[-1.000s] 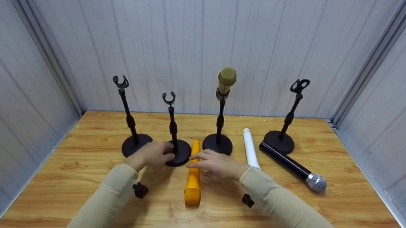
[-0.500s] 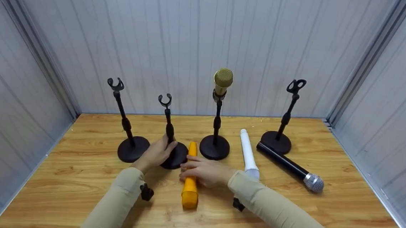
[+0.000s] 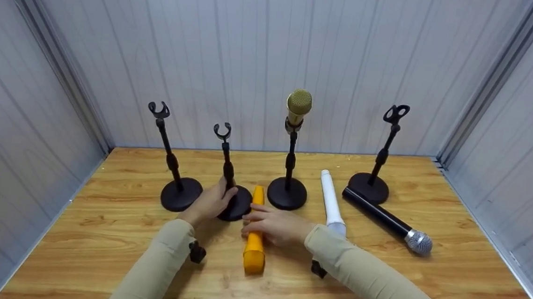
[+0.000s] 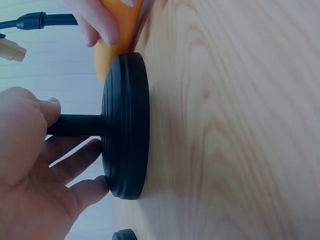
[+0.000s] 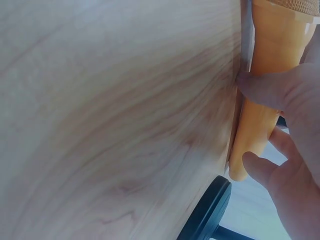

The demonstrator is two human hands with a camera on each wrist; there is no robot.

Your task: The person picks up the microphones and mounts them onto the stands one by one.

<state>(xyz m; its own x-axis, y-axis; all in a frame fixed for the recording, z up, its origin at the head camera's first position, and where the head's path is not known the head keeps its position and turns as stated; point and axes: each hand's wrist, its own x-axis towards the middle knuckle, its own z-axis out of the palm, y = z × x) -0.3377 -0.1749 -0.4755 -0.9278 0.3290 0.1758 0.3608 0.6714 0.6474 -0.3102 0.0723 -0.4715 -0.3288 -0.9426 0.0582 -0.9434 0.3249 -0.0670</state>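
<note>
My left hand grips the lower pole of a black desktop microphone stand. In the left wrist view, the thumb and fingers wrap this pole, and a fingertip touches the round base. The stand's open clip holds nothing. Just to the right, my right hand holds an orange microphone lying on the table, its head toward me. In the right wrist view, the thumb and fingers curl about the orange handle; part of the grip is hidden.
A gold microphone sits in a stand behind. Other stands, with bare clips, are at far left and right. A white microphone and a black microphone with a silver head lie on the table.
My left hand has reached from beside the stand's base to its pole and taken hold. My right hand has settled onto the orange microphone's handle. The view shifted slightly.
</note>
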